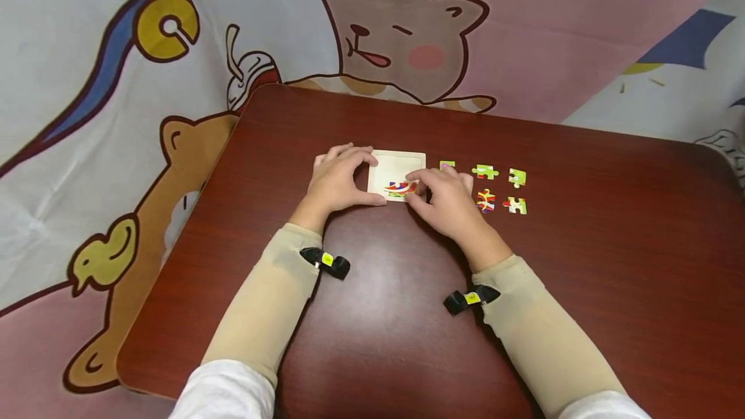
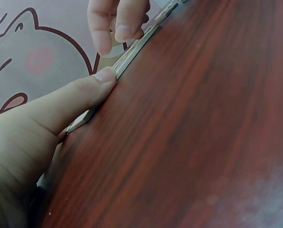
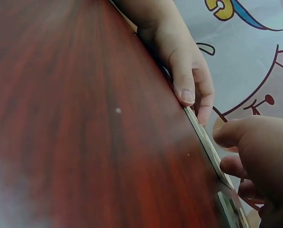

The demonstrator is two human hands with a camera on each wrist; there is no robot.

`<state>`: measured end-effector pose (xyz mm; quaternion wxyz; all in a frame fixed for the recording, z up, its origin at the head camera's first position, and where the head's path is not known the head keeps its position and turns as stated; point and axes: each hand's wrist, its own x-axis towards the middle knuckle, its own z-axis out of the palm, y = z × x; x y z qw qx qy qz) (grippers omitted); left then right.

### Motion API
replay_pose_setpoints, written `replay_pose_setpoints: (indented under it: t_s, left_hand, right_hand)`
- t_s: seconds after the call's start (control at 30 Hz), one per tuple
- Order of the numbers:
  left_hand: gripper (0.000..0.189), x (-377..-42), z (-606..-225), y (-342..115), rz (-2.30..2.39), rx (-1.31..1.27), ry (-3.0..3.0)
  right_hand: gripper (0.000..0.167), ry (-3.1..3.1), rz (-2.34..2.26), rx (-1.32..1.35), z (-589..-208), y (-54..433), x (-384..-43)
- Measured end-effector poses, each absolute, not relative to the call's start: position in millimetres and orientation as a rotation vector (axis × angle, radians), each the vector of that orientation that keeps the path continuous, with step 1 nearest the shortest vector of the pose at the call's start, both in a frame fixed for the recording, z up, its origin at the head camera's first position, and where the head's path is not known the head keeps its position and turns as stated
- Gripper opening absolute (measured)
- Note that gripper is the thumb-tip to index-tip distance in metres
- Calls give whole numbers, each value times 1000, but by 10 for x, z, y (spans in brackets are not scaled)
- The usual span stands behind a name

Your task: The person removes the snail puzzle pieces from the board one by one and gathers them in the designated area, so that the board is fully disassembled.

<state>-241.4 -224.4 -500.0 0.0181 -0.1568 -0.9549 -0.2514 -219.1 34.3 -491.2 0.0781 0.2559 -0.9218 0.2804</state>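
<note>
A square, pale wooden puzzle tray (image 1: 381,170) lies on the table, with colourful jigsaw pieces (image 1: 398,189) in its lower right part. My left hand (image 1: 337,180) grips the tray from the left, thumb along the near edge and fingers at the far corner. In the left wrist view the left thumb (image 2: 91,90) presses the tray's side. My right hand (image 1: 448,202) reaches over the lower right corner, fingertips at the pieces. Its thumb and forefinger stand apart in the right wrist view, with nothing visible between them. Part of the tray's right side is hidden by this hand.
Several loose jigsaw pieces lie right of the tray, among them a green one (image 1: 485,172), a red and yellow one (image 1: 486,200) and one at the right (image 1: 516,205). The dark red wooden table (image 1: 582,264) meets a cartoon-printed cloth (image 1: 524,31) behind.
</note>
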Motion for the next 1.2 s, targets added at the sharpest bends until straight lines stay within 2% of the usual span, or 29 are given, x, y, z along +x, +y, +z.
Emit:
replay_pose_setpoints:
  t_s: [0.27, 0.6, 1.2]
  left_hand:
    - [81, -2431, -4999, -2213, -771, -496, -2962]
    - [81, -2437, -5010, -2228, -756, -488, -2966]
    - [80, -2438, -5021, -2243, -779, -470, -2972]
  right_hand:
    - [31, -2951, 681, 739, -4807, 276, -2238]
    - [23, -3056, 709, 676, -4771, 214, -2239]
    - [33, -3366, 702, 621, -4606, 139, -2356]
